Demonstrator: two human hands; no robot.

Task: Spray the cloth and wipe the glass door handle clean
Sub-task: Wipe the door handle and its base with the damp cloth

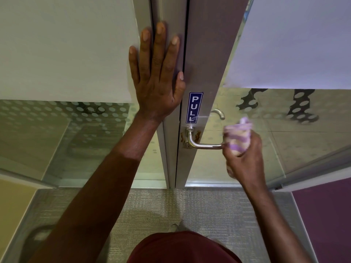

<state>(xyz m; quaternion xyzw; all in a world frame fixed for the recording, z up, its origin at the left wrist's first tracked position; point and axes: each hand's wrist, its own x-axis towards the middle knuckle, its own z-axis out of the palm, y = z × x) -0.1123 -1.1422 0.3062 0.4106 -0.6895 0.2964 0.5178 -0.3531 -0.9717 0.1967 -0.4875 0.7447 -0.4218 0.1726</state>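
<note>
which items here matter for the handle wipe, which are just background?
In the job:
- cloth, bunched in the right hand, at the lever's free end
- door handle, metal lever
- left hand, flat on the door frame

Background:
- PULL sticker
- rust stains around the handle base
- carpet
- dotted glass panel

Left of the left hand (157,80) is a frosted pane (66,50), with dotted glass (57,120) under it. A metal frame (205,54) runs just right of that hand and bears a blue PULL sticker (194,108). Above the right hand (245,156) is another frosted pane (294,44); beyond it, through glass, are dark legs (302,105) on tiles (284,145). Below both hands lies grey carpet (171,205), with a purple panel (326,221) on the right and a yellow panel (13,202) on the left.
</note>
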